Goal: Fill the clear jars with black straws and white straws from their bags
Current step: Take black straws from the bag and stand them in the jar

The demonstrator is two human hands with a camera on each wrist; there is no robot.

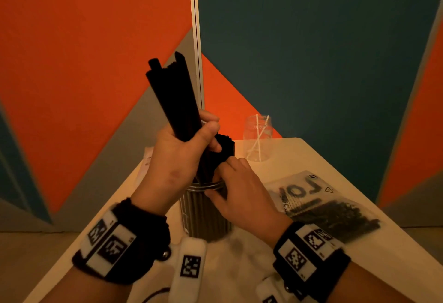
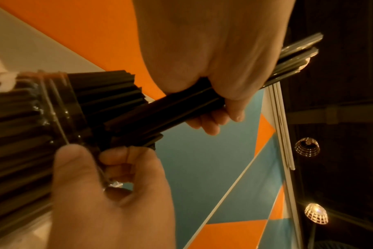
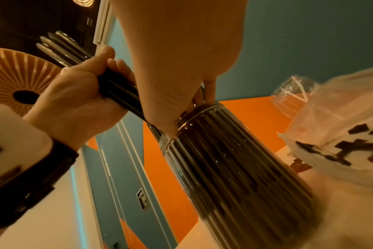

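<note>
While left hand (image 1: 176, 156) grips black straws (image 1: 172, 96), right hand (image 1: 242, 197) pinches jar (image 1: 206, 214) rim; bag (image 1: 321, 204) lettering unreadable.

dim, warm orange light tints all three views. two caged ceiling lamps (image 2: 316, 214) glow against a dark ceiling in the left wrist view, a bright spot flaring in the lower one. small glints dot the jar (image 3: 234, 168) glass. wide-angle bending curves wall edges, and close skin and frame corners blur softly.
</note>
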